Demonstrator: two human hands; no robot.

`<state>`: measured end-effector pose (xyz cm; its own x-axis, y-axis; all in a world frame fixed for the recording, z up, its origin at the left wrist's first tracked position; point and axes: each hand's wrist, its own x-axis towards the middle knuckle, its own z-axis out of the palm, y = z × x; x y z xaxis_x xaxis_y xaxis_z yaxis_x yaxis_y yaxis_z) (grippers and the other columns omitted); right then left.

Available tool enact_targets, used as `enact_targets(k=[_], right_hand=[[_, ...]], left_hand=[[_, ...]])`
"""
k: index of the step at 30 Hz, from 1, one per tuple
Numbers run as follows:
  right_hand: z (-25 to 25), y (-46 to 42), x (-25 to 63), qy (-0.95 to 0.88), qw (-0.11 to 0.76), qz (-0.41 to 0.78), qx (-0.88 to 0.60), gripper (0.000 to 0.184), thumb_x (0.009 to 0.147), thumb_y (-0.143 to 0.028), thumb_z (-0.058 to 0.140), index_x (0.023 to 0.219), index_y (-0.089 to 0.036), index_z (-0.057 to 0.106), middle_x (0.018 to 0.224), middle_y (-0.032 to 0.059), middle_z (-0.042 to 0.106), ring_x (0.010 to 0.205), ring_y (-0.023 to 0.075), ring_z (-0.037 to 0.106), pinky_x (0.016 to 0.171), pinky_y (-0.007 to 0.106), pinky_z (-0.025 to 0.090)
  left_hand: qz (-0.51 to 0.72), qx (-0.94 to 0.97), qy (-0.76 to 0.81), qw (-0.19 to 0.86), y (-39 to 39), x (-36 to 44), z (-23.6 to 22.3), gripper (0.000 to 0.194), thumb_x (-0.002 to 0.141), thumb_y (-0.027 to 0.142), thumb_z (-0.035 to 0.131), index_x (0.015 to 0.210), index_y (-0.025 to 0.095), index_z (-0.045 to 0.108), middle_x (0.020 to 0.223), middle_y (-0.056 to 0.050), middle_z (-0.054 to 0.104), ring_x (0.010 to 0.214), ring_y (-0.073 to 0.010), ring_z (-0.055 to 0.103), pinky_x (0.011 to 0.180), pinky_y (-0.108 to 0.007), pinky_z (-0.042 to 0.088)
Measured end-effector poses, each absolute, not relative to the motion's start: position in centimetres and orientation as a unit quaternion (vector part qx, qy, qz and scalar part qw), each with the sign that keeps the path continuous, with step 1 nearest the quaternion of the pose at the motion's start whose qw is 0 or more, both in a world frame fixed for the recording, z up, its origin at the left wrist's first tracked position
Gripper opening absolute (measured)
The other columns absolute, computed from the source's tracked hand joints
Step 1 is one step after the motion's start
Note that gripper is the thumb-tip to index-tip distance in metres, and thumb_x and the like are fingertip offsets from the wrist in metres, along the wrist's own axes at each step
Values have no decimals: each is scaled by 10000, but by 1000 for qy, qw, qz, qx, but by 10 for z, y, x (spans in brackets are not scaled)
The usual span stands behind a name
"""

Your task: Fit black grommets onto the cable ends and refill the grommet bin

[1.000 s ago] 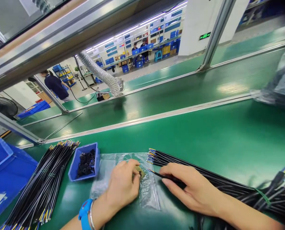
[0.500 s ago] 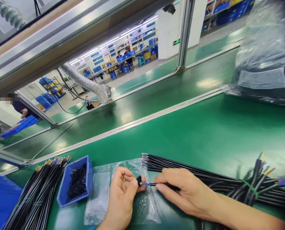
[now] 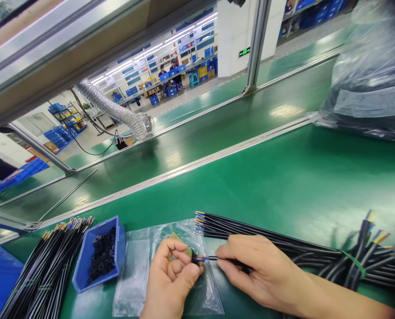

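Note:
My left hand (image 3: 172, 277) pinches a small black piece (image 3: 194, 257), which looks like a rubber grommet, between thumb and fingers. Thin coloured wires (image 3: 203, 258) at the end of a black cable meet this piece; whether they pass through it is hidden. My right hand (image 3: 264, 268) is closed around that cable, just right of the bared wires. Behind my left fingers shows a yellowish-green flat item (image 3: 177, 239), partly covered. A clear plastic bag (image 3: 134, 266) lies flat beneath my left hand.
A blue bin (image 3: 119, 252) of small black parts stands left of the bag. Black cable bundles (image 3: 48, 266) lie farther left, with more cables (image 3: 250, 228) at right. A large wrapped package (image 3: 366, 102) sits at the back right. A metal rail (image 3: 171, 170) borders the green table.
My left thumb has shifted over the black piece, and more of the yellowish-green item shows. My right hand keeps hold of the cable. The camera view has shifted slightly.

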<state>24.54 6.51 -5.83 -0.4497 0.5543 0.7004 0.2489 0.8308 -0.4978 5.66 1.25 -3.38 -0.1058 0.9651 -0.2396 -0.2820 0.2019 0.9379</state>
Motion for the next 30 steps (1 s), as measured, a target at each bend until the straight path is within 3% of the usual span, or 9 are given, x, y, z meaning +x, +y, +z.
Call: enact_targets(k=[3,6,12,17,24,30], right_hand=[[-57,63,247,-850,460,131,-221,143,929,-135,468,897,-178,601,618,-20,557,526,109,475,504,249,363],[-57,62,249,-860,446,138,-205,133,904,-130,472,931,-183,590,649,-15,573,555,118,500,528,264,368],[-59,60,253,-865,422,141,-230,119,907,-130,457,881,-181,561,679,2,578,599,136,502,567,285,366],[-62,59,256,-874,398,172,-217,176,952,-132,408,880,-176,562,686,10,564,613,139,494,593,284,377],[-65,63,256,-886,359,206,-210,309,980,-141,329,746,-184,527,640,7,536,565,130,474,538,274,360],[-55,68,260,-877,320,274,-232,217,967,-184,383,897,-167,588,720,25,599,622,139,531,571,272,382]], left_hand=[[518,325,512,603,11,59,-37,525,547,291,917,929,209,566,792,34,625,630,-79,645,611,-167,491],[494,309,502,639,11,65,-39,555,519,279,928,922,203,555,700,21,657,587,-95,632,563,-165,473],[523,330,527,583,15,70,-50,385,433,272,949,725,170,720,762,11,613,643,-113,650,621,-204,522],[510,449,527,510,18,69,-59,255,476,262,931,673,219,774,687,-18,628,625,-128,600,541,-204,474],[475,554,536,425,19,74,-55,172,567,277,899,679,239,774,687,-25,683,669,-155,619,656,-250,489],[460,516,569,445,21,74,-53,221,595,363,873,688,200,757,723,-39,653,694,-175,605,615,-253,474]])
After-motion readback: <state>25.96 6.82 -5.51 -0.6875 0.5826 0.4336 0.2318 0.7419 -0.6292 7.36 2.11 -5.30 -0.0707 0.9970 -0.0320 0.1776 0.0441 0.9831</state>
